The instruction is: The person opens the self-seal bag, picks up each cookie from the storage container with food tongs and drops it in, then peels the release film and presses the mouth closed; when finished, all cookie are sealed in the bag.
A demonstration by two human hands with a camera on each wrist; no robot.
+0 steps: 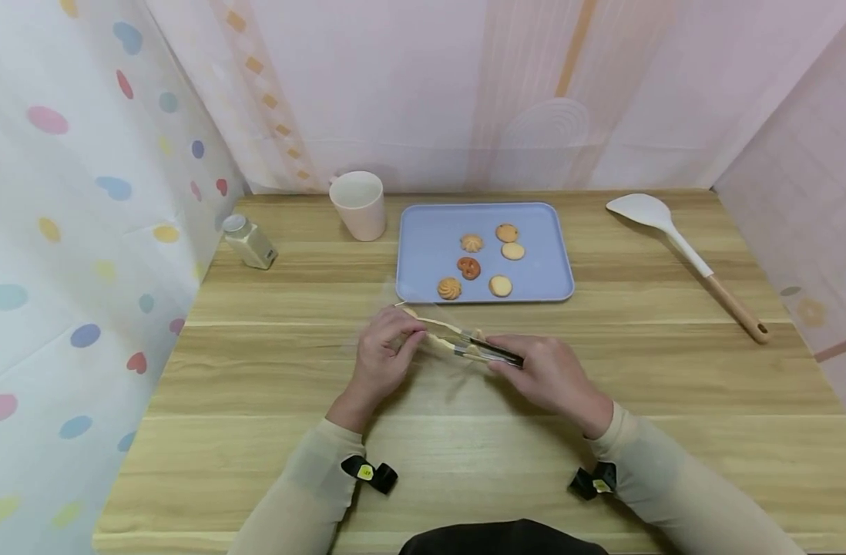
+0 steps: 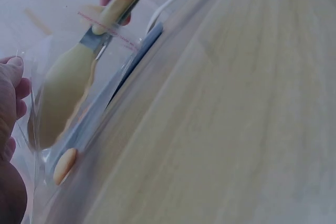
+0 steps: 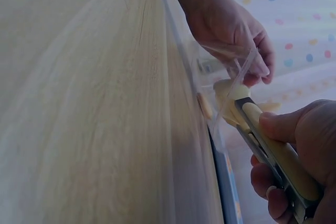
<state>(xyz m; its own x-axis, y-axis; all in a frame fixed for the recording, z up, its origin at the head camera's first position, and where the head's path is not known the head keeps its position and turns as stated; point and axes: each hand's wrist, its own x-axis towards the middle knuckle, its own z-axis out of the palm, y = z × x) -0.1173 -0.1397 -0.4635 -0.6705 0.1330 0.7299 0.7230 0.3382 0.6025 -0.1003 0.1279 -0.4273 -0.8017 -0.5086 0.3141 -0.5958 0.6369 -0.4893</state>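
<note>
My left hand (image 1: 383, 351) pinches the edge of a clear plastic bag (image 2: 118, 38) with a line of red print near its mouth. In my right hand (image 1: 551, 374) is a pair of food tongs (image 3: 278, 153) with cream handle panels and broad cream tips, held by the handles. The tong tips (image 2: 65, 93) reach inside the bag. One pale oval cookie (image 2: 65, 166) lies low in the bag, apart from the tips. Beyond the hands, several cookies lie on a blue tray (image 1: 419, 231), including a brown pretzel-shaped one (image 1: 468, 268) and a swirled one (image 1: 449, 289).
A pink mug (image 1: 359, 206) stands left of the tray, and a small lidded glass jar (image 1: 251, 243) is farther left. To the right lies a white spatula (image 1: 641, 210) with a wooden handle. Curtains hang behind and beside the wooden table (image 1: 256, 432).
</note>
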